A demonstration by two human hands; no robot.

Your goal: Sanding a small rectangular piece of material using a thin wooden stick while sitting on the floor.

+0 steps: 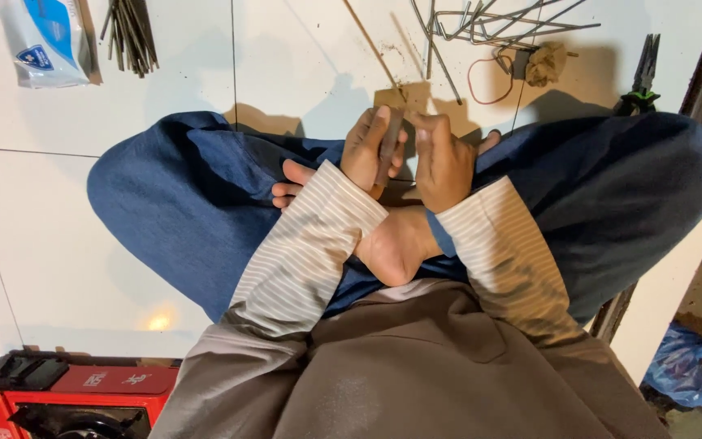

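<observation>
- Floor of white tiles carries everything; the person sits cross-legged on it in blue trousers, bare feet tucked under the wrists.
- Red case lies at the lower left corner.
- White packet rests at the upper left, dark rods just beside it.
- Bent metal wires lie in a heap at the top, green-handled pliers to their right.
- Left hand, fingers closed, holds a thin dark stick upright above the lap.
- Right hand touches the same stick, fingers curled about it.
</observation>
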